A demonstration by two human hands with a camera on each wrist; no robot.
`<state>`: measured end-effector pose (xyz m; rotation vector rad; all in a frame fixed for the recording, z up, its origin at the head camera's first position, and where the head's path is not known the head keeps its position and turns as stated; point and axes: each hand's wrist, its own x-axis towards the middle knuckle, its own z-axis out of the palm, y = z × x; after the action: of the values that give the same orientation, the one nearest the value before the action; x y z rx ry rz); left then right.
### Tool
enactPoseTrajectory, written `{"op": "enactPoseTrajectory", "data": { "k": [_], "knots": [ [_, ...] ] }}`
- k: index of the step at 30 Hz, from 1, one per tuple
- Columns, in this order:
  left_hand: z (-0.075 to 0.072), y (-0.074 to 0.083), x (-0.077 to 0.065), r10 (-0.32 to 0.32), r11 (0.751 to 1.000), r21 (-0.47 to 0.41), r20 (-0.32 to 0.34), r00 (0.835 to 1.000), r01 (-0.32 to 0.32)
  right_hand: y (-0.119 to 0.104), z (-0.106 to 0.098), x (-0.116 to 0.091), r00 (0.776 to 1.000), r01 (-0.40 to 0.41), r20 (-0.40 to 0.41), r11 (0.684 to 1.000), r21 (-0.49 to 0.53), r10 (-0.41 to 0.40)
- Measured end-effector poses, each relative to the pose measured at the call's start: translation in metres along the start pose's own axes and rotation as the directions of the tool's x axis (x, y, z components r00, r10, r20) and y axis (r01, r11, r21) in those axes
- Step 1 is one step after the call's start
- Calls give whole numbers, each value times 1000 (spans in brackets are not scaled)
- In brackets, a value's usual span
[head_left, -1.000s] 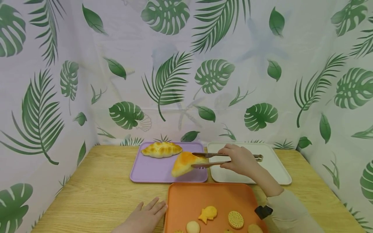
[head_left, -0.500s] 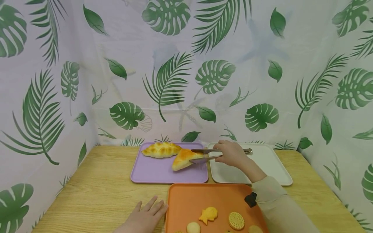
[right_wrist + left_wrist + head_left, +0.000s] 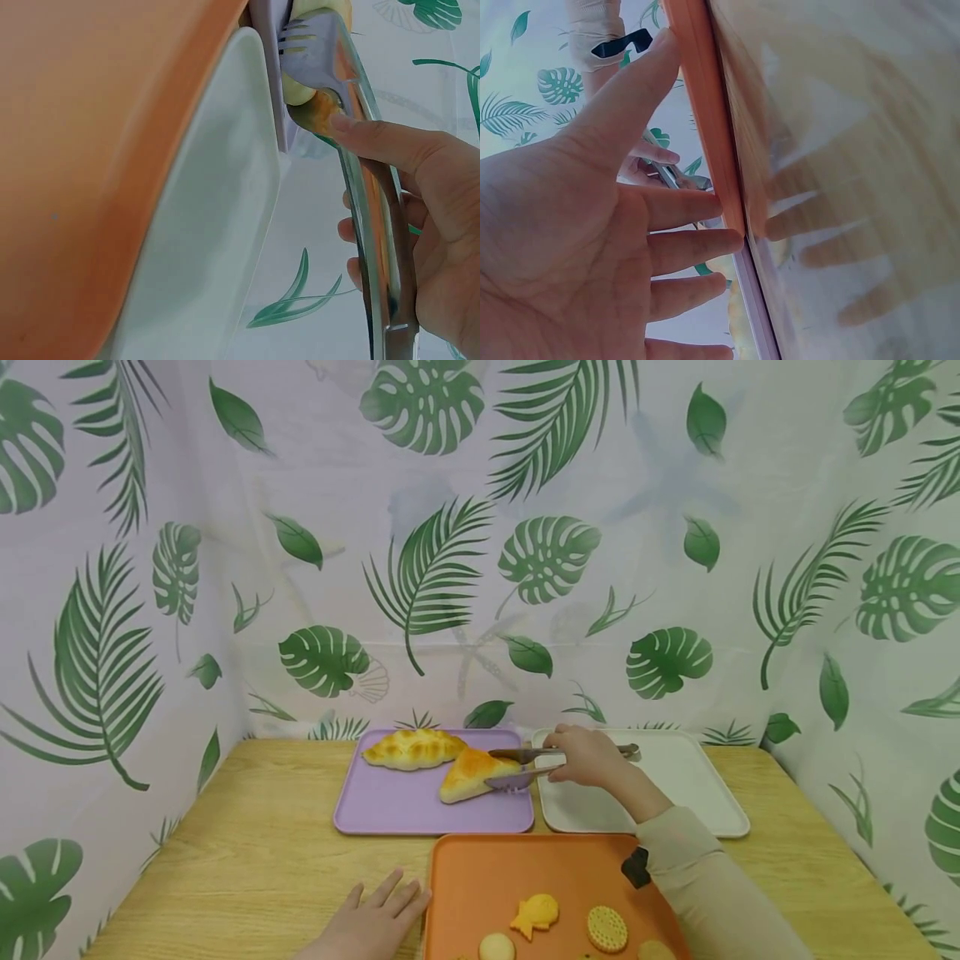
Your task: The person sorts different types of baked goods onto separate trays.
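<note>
My right hand (image 3: 588, 756) grips a pair of metal tongs (image 3: 517, 755), thumb on one arm and fingers round the other. The tong tips lie on either side of the right end of a triangular bread (image 3: 467, 777), golden on top and pale below; whether they still squeeze it, I cannot tell. That bread is on the purple tray (image 3: 390, 806), beside a long, ridged, browned bread (image 3: 412, 749). With fingers spread and straight, my left hand (image 3: 367, 922) is at the left edge of the orange tray (image 3: 495, 864), fingertips touching its rim in the left wrist view (image 3: 562, 232).
A white tray (image 3: 690, 793) stands right of the purple one, under my right forearm. On the orange tray lie a fish-shaped biscuit (image 3: 537, 914), an oval dotted biscuit (image 3: 607, 929), a round pale biscuit (image 3: 497, 947) and others cut off below. Leaf-print sheets surround the wooden table (image 3: 247, 827).
My right hand has moved left with the tongs, and the triangular bread has come down onto the purple tray near the long bread. My left hand has stayed put.
</note>
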<state>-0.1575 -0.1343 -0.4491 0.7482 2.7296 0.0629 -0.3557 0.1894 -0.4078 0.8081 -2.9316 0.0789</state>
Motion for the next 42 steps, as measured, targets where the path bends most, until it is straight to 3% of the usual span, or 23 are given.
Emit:
{"op": "enactPoseTrajectory", "data": {
  "k": [12,21,35,42],
  "knots": [
    [2,2,1,-9,999,-41,19,1000,10,1,0,-15,998,-50,47,998,38,48],
    [0,2,1,-5,999,-50,17,1000,6,4,-12,-35,1000,-27,-9,999,46,27],
    [-2,2,2,-14,1000,-22,9,1000,15,7,-34,-96,992,29,-124,999,-21,-31],
    [-1,0,0,3,999,-31,-7,1000,-4,1,-34,-132,991,20,-134,998,58,-12]
  ]
}}
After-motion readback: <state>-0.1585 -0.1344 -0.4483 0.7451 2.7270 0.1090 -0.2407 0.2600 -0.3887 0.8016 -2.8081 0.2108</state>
